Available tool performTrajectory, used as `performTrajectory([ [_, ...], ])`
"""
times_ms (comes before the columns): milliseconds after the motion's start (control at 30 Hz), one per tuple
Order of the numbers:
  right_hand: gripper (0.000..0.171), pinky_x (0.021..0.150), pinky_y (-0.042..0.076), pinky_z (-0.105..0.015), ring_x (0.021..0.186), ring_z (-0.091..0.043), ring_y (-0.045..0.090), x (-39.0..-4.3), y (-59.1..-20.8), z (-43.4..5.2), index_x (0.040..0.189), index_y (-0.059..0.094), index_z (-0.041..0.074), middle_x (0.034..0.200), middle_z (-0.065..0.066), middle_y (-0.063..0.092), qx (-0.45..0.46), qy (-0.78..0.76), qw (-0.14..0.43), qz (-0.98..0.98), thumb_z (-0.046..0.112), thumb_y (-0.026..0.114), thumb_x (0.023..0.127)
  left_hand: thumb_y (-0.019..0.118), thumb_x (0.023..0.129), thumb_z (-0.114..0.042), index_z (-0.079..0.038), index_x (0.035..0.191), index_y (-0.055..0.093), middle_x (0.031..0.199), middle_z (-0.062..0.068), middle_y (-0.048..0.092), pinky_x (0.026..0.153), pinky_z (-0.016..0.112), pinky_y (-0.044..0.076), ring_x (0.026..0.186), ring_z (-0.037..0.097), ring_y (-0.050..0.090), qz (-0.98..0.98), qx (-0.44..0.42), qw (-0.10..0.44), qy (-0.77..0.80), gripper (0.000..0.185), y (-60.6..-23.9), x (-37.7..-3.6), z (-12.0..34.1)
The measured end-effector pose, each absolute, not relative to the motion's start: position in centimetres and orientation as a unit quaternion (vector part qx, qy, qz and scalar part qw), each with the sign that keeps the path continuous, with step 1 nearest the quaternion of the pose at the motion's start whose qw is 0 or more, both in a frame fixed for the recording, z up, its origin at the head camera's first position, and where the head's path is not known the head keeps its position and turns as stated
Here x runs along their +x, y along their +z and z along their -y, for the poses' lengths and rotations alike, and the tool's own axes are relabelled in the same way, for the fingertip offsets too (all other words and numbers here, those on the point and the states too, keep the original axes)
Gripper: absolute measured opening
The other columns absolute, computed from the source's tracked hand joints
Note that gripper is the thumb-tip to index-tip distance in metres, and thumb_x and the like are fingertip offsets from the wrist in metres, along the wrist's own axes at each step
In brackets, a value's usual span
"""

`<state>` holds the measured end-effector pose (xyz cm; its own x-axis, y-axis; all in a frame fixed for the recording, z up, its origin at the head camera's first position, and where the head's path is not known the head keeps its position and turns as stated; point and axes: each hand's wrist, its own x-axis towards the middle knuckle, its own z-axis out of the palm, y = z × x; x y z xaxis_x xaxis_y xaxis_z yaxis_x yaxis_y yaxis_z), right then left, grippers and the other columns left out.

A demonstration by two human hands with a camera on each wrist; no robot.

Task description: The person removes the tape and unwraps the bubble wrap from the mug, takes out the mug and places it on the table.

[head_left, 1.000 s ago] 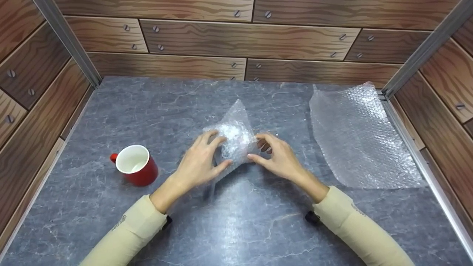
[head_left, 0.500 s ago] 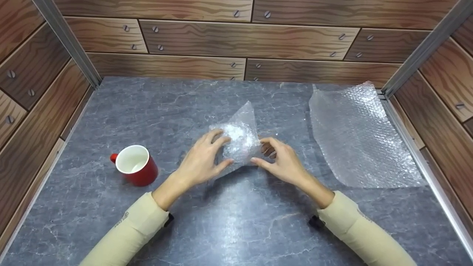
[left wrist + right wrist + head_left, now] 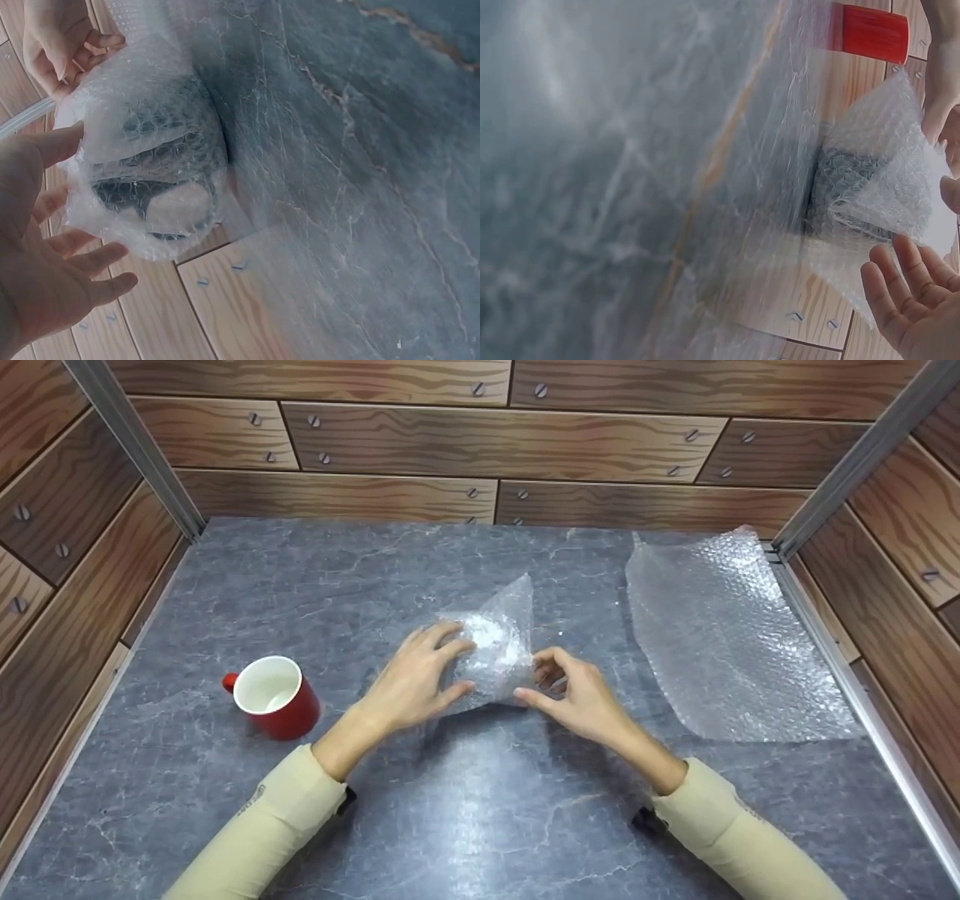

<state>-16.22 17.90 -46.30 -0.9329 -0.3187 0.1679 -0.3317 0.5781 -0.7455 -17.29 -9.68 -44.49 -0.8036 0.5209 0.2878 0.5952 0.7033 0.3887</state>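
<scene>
1. The bubble-wrapped bundle (image 3: 491, 649) sits in the middle of the grey table (image 3: 480, 810), right between both hands.
2. The left hand (image 3: 416, 682) cups its left side with spread, bent fingers.
3. The right hand (image 3: 574, 694) pinches the wrap on its right side.
4. A loose wrap corner points up and away.
5. The red mug (image 3: 274, 705) stands well apart, nearer the left hand.

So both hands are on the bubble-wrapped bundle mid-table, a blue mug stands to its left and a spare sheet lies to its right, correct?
Not quite: the mug is red, not blue, as the head view shows. The left hand and right hand are on the bubble-wrapped bundle; the spare sheet lies right.
</scene>
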Motion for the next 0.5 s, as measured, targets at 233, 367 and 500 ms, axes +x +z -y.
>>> performTrajectory([
  [233, 0.049, 0.086, 0.065, -0.048, 0.089, -0.021, 0.073, -15.82, -46.38, -18.0, 0.125, 0.065, 0.005, 0.104, -0.011, 0.076, 0.178, 0.429, -0.004, 0.886, 0.032, 0.085, 0.089, 0.077, 0.096, -0.036, -0.013, 0.14, 0.064, 0.158, 0.016, 0.053, 0.127, 0.063, 0.034, 0.148, 0.038, 0.05, 0.92, -0.306, 0.073, -0.233, 0.052, -44.48, -17.61, 9.62],
  [367, 0.05, 0.085, 0.065, -0.046, 0.09, -0.021, 0.073, -15.65, -46.36, -18.01, 0.126, 0.065, 0.006, 0.104, -0.01, 0.076, 0.172, 0.428, -0.006, 0.887, 0.033, 0.085, 0.089, 0.077, 0.096, -0.035, -0.013, 0.141, 0.064, 0.158, 0.016, 0.053, 0.128, 0.063, 0.033, 0.148, 0.038, 0.051, 0.921, -0.307, 0.072, -0.23, 0.052, -44.52, -17.7, 9.61],
  [500, 0.048, 0.085, 0.065, -0.045, 0.088, -0.02, 0.072, -15.6, -46.22, -18.05, 0.126, 0.066, 0.005, 0.104, -0.011, 0.077, 0.173, 0.432, -0.005, 0.885, 0.03, 0.084, 0.09, 0.077, 0.096, -0.035, -0.013, 0.14, 0.064, 0.158, 0.017, 0.053, 0.127, 0.063, 0.033, 0.147, 0.038, 0.051, 0.921, -0.306, 0.074, -0.231, 0.051, -44.68, -17.72, 9.59],
])
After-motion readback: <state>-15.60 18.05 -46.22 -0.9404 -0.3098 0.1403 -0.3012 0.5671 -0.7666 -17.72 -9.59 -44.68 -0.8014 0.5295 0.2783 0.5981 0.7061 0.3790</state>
